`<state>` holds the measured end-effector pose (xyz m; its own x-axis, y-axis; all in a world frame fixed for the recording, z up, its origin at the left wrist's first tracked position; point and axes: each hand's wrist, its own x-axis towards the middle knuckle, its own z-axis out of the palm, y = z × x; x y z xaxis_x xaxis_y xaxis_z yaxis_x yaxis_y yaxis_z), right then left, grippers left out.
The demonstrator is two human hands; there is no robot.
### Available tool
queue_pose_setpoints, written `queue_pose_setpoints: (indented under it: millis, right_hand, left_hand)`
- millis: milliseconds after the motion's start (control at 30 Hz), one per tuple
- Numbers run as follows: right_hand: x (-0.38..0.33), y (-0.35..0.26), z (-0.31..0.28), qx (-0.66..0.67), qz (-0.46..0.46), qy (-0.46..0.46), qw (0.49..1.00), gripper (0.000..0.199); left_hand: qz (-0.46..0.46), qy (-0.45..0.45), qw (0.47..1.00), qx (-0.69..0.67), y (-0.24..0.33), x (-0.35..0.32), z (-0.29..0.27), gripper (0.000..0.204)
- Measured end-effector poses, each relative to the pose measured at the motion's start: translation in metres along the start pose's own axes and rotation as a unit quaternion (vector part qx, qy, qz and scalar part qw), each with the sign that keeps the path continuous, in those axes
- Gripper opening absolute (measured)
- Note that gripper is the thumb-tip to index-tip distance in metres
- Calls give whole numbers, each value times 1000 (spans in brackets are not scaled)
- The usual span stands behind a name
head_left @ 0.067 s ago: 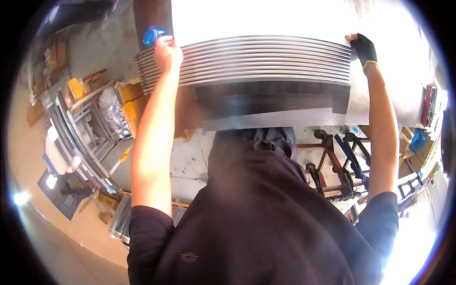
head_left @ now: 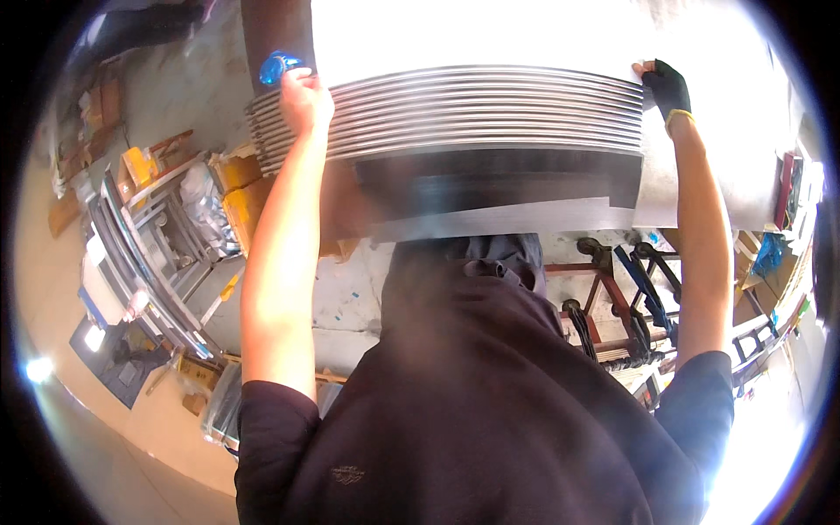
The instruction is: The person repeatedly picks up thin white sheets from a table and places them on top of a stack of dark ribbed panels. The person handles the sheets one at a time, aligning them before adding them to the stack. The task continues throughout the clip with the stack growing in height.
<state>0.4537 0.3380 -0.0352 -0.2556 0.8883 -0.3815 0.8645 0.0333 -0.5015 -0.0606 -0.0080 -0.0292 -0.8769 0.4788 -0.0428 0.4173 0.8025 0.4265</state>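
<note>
A row of slim, shiny metal rods [head_left: 481, 109] lies side by side across the worktable in front of me. Bare and closed, my left hand [head_left: 306, 103] curls over the left part of the row, its fingertips at the farthest rod. A crumpled-looking blue object [head_left: 280, 66] sits right by those fingertips; its kind is unclear. At the right end of the rods, my right hand [head_left: 668, 86], in a black glove that leaves fingertips bare, is closed over the far corner. Glove and knuckles partly hide its grip. A dark flat strip [head_left: 499, 171] lies nearer to me, alongside the rods.
A bright, glaring table surface [head_left: 525, 35] stretches beyond the rods. Left of the table stand metal frames [head_left: 131, 236], yellow-taped cartons [head_left: 236, 201] and plastic-wrapped material [head_left: 203, 206]. To my lower right is a dark and reddish metal stand [head_left: 612, 302] close to my legs.
</note>
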Motion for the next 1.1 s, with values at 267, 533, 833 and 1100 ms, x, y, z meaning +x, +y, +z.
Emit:
queue_pose_setpoints:
  millis: [267,533,833,1100]
  right_hand:
    - [-20,-21,6,-61,-35,76,995,44]
    - [-75,-90,56,-62,-243,183,951,41]
    - [-113,-152,117,-184,-423,64,885,64]
    - [-115,-149,109,-172,-439,57,880,61]
  left_hand:
    - [280,55,957,48,14,-13,-7,17]
    - [439,-101,892,51,49,-67,-3,48]
    - [444,-138,879,100,45,-73,4,53]
    - [424,-159,889,69,54,-63,-7,45]
